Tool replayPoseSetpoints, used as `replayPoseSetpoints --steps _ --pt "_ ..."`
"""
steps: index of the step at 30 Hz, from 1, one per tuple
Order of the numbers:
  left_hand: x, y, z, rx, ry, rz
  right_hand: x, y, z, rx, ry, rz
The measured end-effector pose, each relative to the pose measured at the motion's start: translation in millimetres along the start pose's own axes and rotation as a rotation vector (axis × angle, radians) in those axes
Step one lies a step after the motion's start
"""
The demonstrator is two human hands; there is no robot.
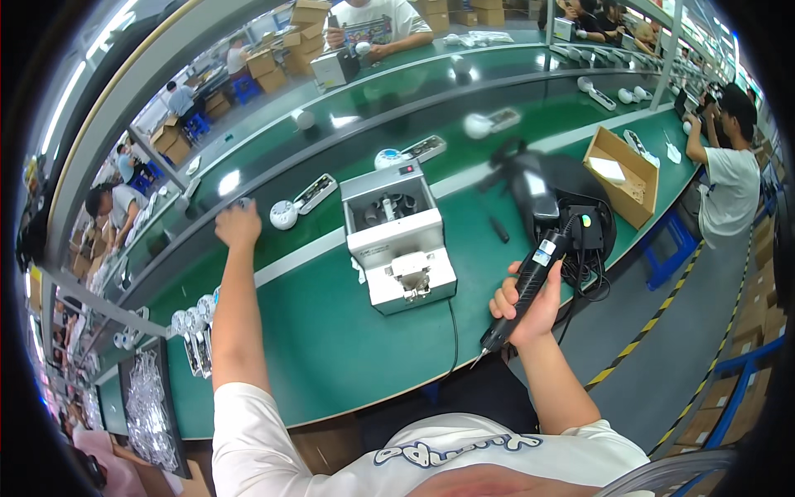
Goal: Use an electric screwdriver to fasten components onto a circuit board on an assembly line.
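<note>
My right hand (534, 306) is wrapped round a black electric screwdriver (507, 325), whose bit points down toward the table's front edge. My left hand (238, 224) reaches out over the dark conveyor belt, its fingers curled; a small dark bit shows at the fingertips, but I cannot make out what it is. Right of that hand lies a white round-headed device (284, 215) with a long open body showing inner parts. Between my hands stands a grey and white screw feeder (396, 248) with an open top.
Several similar devices (197, 319) stand beside my left forearm, near a tray of clear plastic parts (151, 406). Another device (389, 158) lies behind the feeder. At right are a black desk-fan-like object (538, 195), cables and a cardboard box (633, 186). Co-workers sit across and to the right.
</note>
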State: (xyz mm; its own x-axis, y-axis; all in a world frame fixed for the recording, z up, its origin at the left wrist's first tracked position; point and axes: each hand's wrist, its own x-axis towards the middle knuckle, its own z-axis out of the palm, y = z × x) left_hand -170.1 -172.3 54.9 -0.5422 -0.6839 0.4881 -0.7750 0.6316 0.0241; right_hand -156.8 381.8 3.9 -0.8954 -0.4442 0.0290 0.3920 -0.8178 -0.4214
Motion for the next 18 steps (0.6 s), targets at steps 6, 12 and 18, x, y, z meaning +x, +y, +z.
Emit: replayPoseSetpoints --steps 6,12,18 --pt "40.1 -124.0 41.0 0.159 -0.47 -0.03 5.0 8.5 10.5 0.034 -0.045 0.065" --pt "-20.5 -85.0 -30.6 -1.602 -0.583 -0.412 -4.6 2.3 5.9 -0.015 -0.008 0.024" --pt "-168.1 -26.7 -96.9 -2.155 -0.813 -0.224 -3.0 8.4 31.7 -0.086 0.111 0.026"
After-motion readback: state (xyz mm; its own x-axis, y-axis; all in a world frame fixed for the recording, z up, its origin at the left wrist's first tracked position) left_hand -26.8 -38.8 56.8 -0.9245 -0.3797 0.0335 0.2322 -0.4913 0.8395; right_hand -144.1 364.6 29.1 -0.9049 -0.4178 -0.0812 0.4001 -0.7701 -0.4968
